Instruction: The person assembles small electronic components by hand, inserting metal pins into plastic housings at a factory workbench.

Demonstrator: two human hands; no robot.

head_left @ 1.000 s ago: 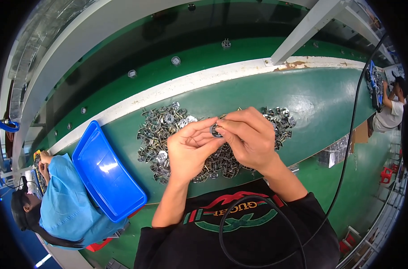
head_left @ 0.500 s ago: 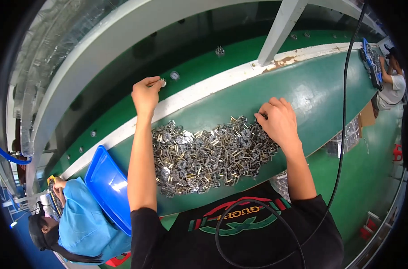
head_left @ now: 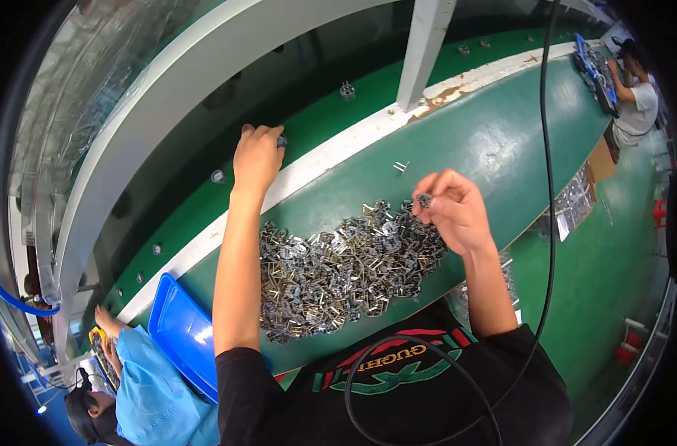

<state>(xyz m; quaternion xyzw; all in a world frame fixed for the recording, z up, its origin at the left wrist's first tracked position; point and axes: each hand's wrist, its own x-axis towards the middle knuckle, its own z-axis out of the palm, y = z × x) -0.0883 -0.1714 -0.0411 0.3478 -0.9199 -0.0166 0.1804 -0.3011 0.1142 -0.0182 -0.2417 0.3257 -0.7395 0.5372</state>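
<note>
right hand [head_left: 461, 215], small part [head_left: 425, 200] now in grip

- A long green table [head_left: 465, 156] ran across the room, a pale glare lying on its top.
- Along its far edge stood a white ledge [head_left: 324, 158], its paint worn to brown in places toward the right.
- Beyond the ledge lay a green strip [head_left: 312, 119], darkly shaded at its far side.
- A pale post [head_left: 426, 52] rose from the ledge.
- A wide grey beam [head_left: 167, 63] swept across the upper left, with clear plastic sheeting [head_left: 112, 78] behind it.
- The floor [head_left: 580, 275] at right was green.
- A red stool [head_left: 659, 213] stood near the right edge.
- A small light [head_left: 41, 409] shone at lower left.
</note>
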